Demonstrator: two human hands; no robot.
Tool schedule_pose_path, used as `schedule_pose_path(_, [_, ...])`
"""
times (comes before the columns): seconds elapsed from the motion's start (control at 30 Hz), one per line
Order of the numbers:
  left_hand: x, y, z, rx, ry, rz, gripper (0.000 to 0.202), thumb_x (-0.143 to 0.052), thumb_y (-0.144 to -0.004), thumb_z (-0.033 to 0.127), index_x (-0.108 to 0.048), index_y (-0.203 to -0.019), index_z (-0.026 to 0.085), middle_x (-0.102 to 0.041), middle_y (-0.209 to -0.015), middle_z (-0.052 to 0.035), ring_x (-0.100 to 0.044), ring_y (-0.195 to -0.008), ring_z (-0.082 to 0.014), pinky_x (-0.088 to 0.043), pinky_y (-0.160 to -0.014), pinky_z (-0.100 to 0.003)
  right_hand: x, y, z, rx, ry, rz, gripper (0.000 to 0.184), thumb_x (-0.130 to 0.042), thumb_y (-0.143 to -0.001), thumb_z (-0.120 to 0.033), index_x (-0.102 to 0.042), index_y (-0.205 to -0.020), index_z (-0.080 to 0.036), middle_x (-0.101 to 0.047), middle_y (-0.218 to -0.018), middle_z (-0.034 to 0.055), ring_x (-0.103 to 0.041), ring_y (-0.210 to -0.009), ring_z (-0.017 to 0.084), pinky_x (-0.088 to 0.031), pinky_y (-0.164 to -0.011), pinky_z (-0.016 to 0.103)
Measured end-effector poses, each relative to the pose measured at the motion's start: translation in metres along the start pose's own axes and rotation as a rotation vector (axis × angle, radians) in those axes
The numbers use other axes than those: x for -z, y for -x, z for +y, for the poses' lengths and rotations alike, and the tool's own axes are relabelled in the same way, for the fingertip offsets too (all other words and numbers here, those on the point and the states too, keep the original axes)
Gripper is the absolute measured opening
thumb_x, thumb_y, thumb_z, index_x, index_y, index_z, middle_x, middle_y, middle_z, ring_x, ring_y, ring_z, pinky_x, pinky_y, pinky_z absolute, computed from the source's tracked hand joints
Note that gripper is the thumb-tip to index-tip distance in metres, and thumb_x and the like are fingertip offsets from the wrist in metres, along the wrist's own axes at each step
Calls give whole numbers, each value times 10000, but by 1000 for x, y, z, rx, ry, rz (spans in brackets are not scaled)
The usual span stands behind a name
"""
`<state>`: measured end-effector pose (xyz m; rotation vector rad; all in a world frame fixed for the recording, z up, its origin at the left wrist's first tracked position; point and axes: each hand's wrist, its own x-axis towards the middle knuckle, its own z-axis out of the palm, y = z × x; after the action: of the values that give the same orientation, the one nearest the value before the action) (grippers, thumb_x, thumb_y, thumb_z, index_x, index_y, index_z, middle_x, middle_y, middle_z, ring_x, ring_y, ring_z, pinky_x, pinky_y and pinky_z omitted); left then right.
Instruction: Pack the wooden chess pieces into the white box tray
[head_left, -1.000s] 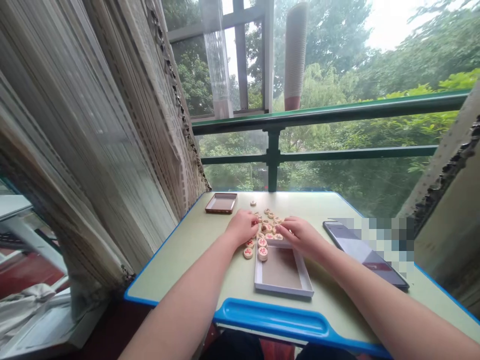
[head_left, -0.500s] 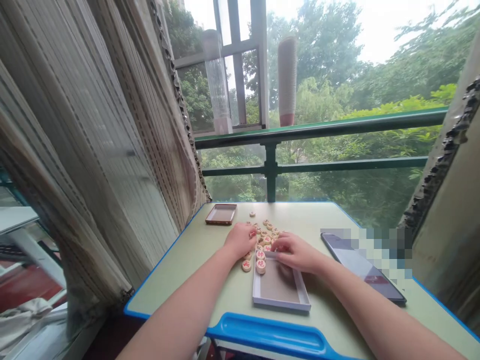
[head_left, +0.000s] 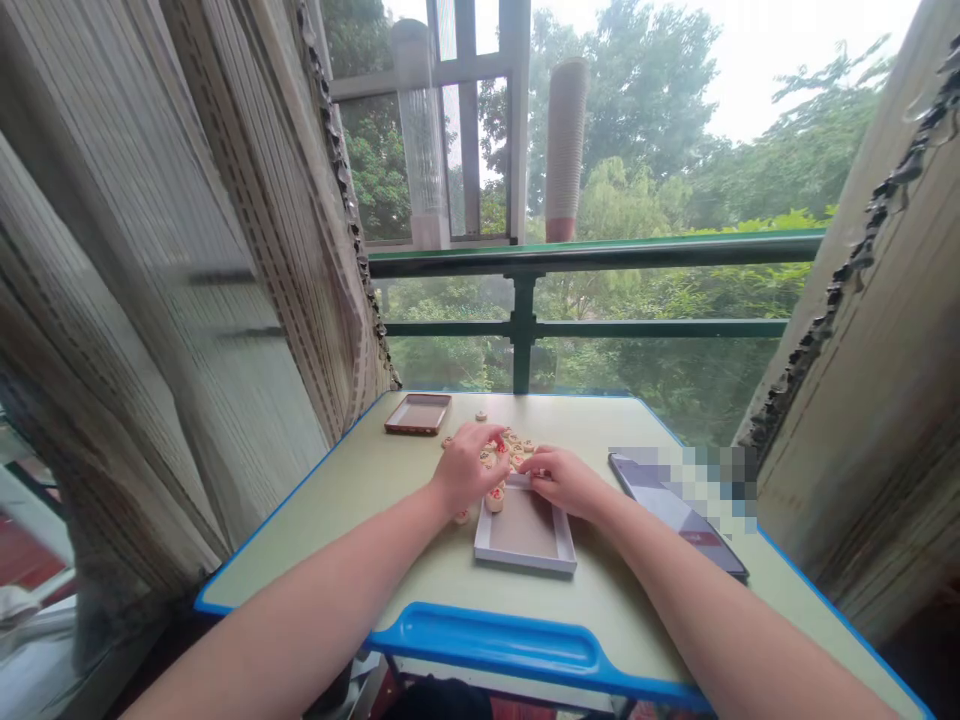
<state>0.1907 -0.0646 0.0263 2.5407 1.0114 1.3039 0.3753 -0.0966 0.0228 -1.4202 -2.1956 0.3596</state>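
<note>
Several round wooden chess pieces with red and dark marks lie in a loose heap near the middle of a pale green table. My left hand rests on the left side of the heap, fingers curled over some pieces. My right hand sits at the far edge of a shallow white box tray, fingers bent and pinched near the pieces; what they hold I cannot make out. One piece lies by the tray's left corner.
A brown box lid lies at the table's far left. A dark phone lies to the right. The blue table rim is nearest me. Curtains hang on both sides; a green railing crosses behind.
The head view has shifted right and tilted, so everything sits further left. My left hand has moved forward over the heap; my right hand stays at the tray's far edge.
</note>
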Motion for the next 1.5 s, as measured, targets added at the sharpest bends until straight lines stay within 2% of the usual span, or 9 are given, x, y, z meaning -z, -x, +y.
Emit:
schedule_pose_path(0.13, [5,9,10,-153,87,-65,201,-559,-745,218,-604,-939,193,-644,-832,-57,-585,-782,-165,-490,-765,-311,-1,-2,7,23,5,-7,295,-519,-718,-59,-721,-873,-208,-618,-806,45,-560,-763,156,-430,-740,252])
schedule_pose_path(0.2, [13,14,10,-302,95,-71,136,-547,-752,194,-623,-865,198,-646,-833,-64,-587,-784,-159,-493,-751,-299,-2,-2,9,20,16,-20,296,-516,-741,-82,-726,-903,-214,-619,-809,46,-560,-751,153,-431,-728,249])
schedule_pose_path(0.27, [25,15,8,-377,99,-79,117,-547,-755,182,-632,-833,197,-645,-821,-67,-589,-772,-152,-496,-734,-285,-3,-2,10,1,34,-28,318,-501,-752,-80,-729,-922,-220,-624,-834,51,-560,-752,153,-430,-720,250])
schedule_pose_path(0.33, [38,12,5,-314,77,-81,87,-562,-753,201,-635,-801,197,-640,-801,-64,-586,-750,-147,-496,-719,-274,-3,-2,9,-22,36,-26,334,-491,-753,-71,-732,-928,-223,-632,-863,56,-565,-776,159,-430,-732,255])
schedule_pose_path(0.47, [51,3,1,-250,47,-267,87,-577,-749,261,-634,-721,202,-633,-732,-39,-574,-685,-137,-482,-662,-258,-2,-1,6,-45,25,-17,337,-493,-753,-71,-732,-941,-218,-642,-882,63,-576,-783,165,-436,-744,263])
schedule_pose_path(0.8, [45,14,20,-260,144,-609,102,-599,-720,236,-645,-803,198,-650,-843,-27,-584,-776,-134,-452,-758,-251,0,-1,1,-47,32,26,267,-525,-728,-97,-733,-865,-194,-651,-876,65,-596,-768,165,-450,-745,265])
schedule_pose_path(1.07, [47,14,14,-184,66,-684,68,-593,-731,202,-610,-791,175,-620,-786,-6,-544,-725,-116,-415,-684,-230,1,-1,0,-18,35,13,279,-512,-711,-81,-723,-854,-195,-657,-880,53,-605,-768,160,-455,-734,250])
schedule_pose_path(1.3, [47,13,10,-178,102,-751,67,-599,-746,213,-652,-735,173,-636,-865,-21,-575,-774,-121,-428,-726,-227,-1,-3,3,-19,20,25,294,-505,-695,-62,-716,-848,-198,-652,-869,44,-598,-764,154,-451,-730,245])
schedule_pose_path(1.5, [47,16,9,-168,57,-710,108,-602,-755,251,-692,-736,194,-630,-920,-26,-578,-765,-114,-419,-700,-225,1,-3,1,-17,52,-7,280,-502,-710,-75,-715,-856,-180,-646,-870,51,-592,-767,156,-443,-725,244])
